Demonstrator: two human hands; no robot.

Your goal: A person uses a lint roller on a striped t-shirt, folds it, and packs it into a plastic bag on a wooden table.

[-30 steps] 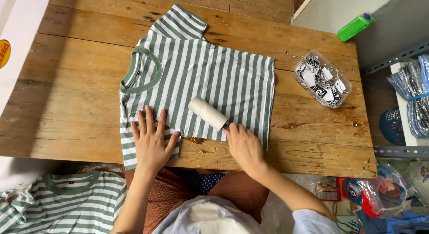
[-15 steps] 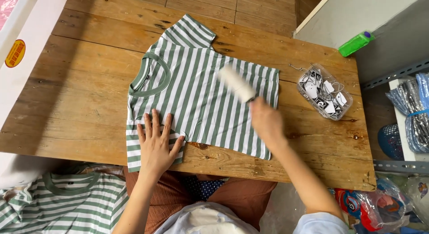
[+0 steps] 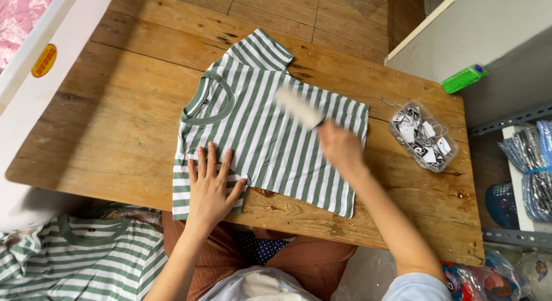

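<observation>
A green-and-white striped T-shirt (image 3: 259, 134) lies flat on a wooden table (image 3: 103, 123), its green collar at the left. My left hand (image 3: 211, 189) presses flat, fingers spread, on the shirt's near-left corner at the table's front edge. My right hand (image 3: 340, 148) grips the handle of a white lint roller (image 3: 299, 107). The roller head rests on the upper middle of the shirt, blurred by motion.
A clear plastic tub of small tags (image 3: 422, 137) sits at the table's right. A green bottle (image 3: 463, 78) lies on a white shelf beyond it. More striped shirts (image 3: 80, 252) lie below at the lower left. A white box edge (image 3: 34, 65) borders the table's left side.
My right hand has swept the lint roller from the shirt's near hem away across the fabric toward its far side. My left hand stays pressed on the same corner.
</observation>
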